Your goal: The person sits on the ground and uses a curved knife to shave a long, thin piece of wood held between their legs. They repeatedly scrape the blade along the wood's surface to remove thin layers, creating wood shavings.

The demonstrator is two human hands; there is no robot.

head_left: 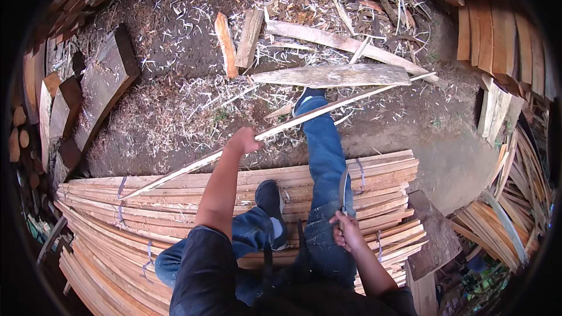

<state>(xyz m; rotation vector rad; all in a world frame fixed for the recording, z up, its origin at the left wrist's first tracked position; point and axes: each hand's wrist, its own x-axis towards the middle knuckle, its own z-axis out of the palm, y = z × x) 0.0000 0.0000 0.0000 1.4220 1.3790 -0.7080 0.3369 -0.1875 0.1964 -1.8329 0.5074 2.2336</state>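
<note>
My left hand (244, 140) is closed around the middle of a long, thin wooden strip (328, 109). The strip slants from the lower left up to the far right, crossing over my outstretched leg. Its far end lies by a weathered board (351, 75) near my foot. My right hand (348, 231) grips the handle of a knife (343, 190), whose blade points away from me above my jeans. The blade is apart from the strip.
Tied bundles of sawn strips (281, 181) lie beneath my legs. Pale shavings (158, 117) litter the dirt ahead. Thick timber blocks (111, 76) stand at left, stacked planks (497, 41) at far right, and a heap of thin strips (497, 222) at right.
</note>
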